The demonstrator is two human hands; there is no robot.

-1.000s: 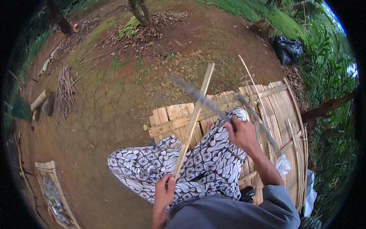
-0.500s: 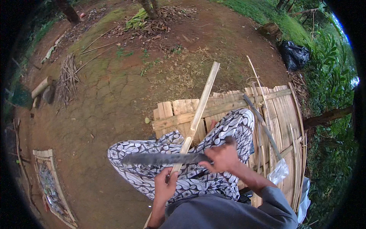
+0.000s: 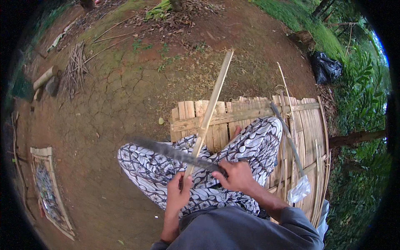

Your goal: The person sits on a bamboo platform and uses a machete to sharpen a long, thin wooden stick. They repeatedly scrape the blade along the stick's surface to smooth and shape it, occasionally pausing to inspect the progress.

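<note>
My left hand (image 3: 179,189) is closed around the near end of a long bamboo strip (image 3: 212,100), which slants up and away from my lap. In my right hand (image 3: 235,175) is the handle of a machete, my fingers wrapped round it. The machete's dark, broad blade (image 3: 166,152) points left and a little away, blurred by motion. It crosses the strip just beyond my left fingers; whether its edge touches the strip I cannot tell. Beneath both hands are my crossed legs in patterned black-and-white trousers (image 3: 141,171).
I sit on a bamboo slat platform (image 3: 306,121). On its right lie a long grey rod (image 3: 287,129), thin bamboo strips (image 3: 318,162) and a clear plastic bag (image 3: 299,189). Beyond are a black bag (image 3: 326,67) and a stick bundle (image 3: 75,68). A framed pit of litter (image 3: 49,191) is at left.
My right hand has come nearer and slightly left, and the blade has tilted, its tip swinging away from me. The strip's far end has shifted left and farther away.
</note>
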